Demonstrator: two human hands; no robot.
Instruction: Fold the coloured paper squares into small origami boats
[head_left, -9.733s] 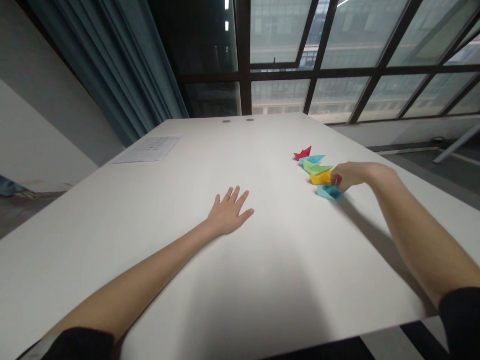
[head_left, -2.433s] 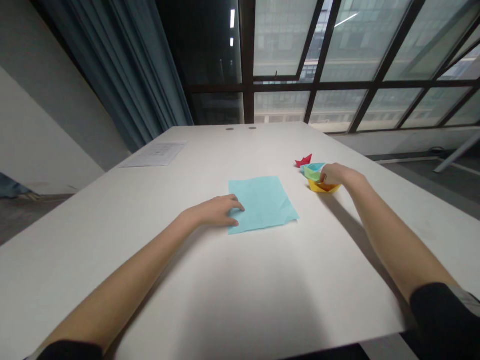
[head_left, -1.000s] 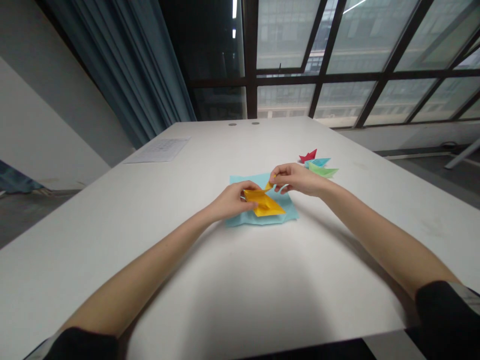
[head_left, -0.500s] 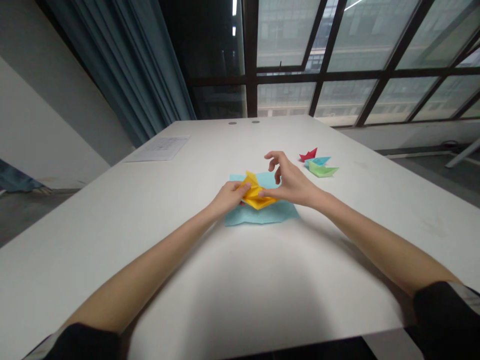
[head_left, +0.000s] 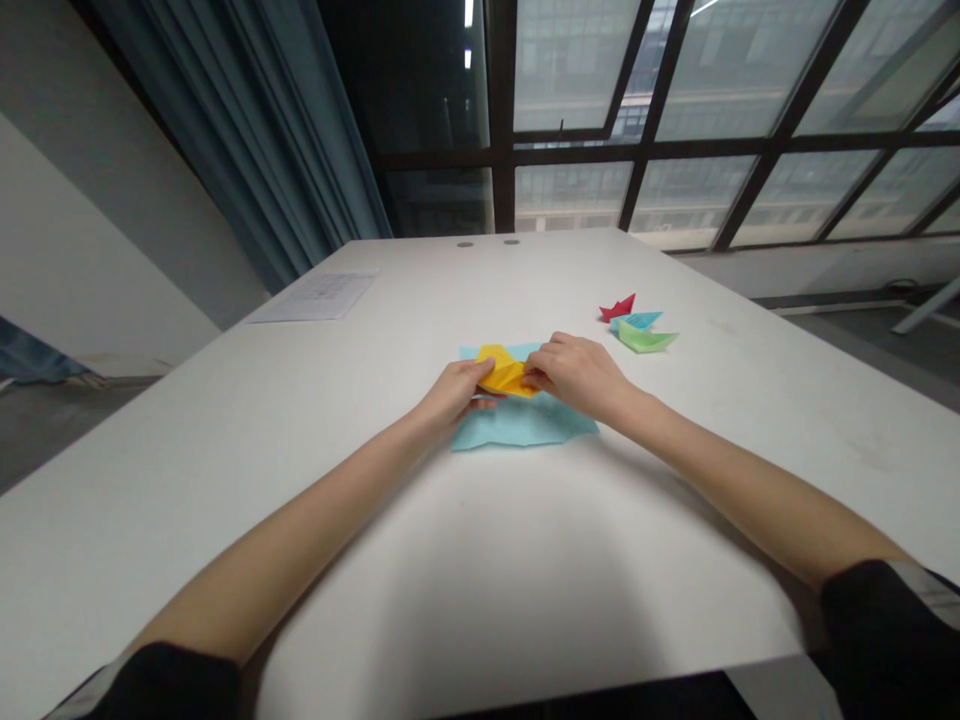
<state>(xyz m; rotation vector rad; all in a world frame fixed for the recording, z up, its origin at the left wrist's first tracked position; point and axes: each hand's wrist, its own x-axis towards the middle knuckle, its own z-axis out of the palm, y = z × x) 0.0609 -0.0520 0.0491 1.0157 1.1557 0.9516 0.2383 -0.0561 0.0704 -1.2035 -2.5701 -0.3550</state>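
Observation:
A folded yellow paper [head_left: 504, 371] is held between my two hands, above a light blue sheet [head_left: 525, 424] that lies on the table. My left hand [head_left: 459, 388] grips its left side, thumb on top and fingers beneath. The fingers of my right hand [head_left: 570, 369] are closed on its right edge, and their tips are partly hidden behind the hand. Part of the blue sheet is covered by the yellow paper and the hands.
Red [head_left: 618, 308], blue [head_left: 637, 321] and green [head_left: 646, 338] folded paper boats sit close together on the white table [head_left: 465, 560], beyond my right hand. At the far left lies a printed sheet [head_left: 315, 297]. Windows and a curtain stand behind the table.
My right hand's raised, spread fingers have come down and closed on the yellow paper's right edge. The paper now looks flatter and more compact. My left hand has kept its hold.

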